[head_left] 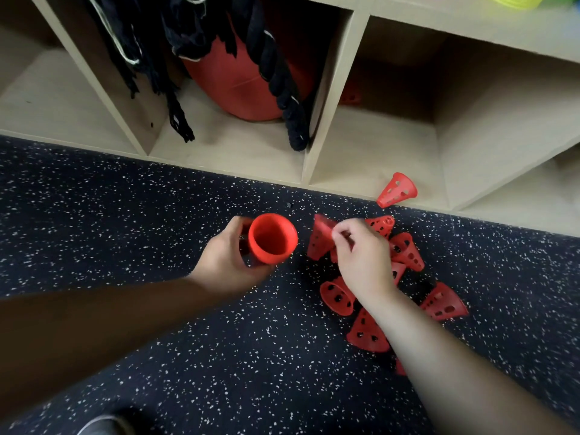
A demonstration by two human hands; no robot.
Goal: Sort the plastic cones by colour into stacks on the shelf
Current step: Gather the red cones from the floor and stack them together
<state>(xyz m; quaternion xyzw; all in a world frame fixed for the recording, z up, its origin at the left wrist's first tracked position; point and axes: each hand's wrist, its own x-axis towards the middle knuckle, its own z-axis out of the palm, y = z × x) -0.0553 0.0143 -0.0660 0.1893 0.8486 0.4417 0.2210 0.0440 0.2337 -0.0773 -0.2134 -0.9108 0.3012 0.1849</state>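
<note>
- My left hand (227, 257) grips a smooth red cone (272, 238), its open mouth facing me, in front of the wooden shelf (332, 127).
- My right hand (364, 255) pinches a perforated cone (320, 241).
- Loose cones (337, 298) crowd the speckled floor (157, 215) there.

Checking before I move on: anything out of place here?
One stray red cone lies on its side at the shelf edge, apart from the loose pile on the floor by the right hand. Nothing looks broken.
</note>
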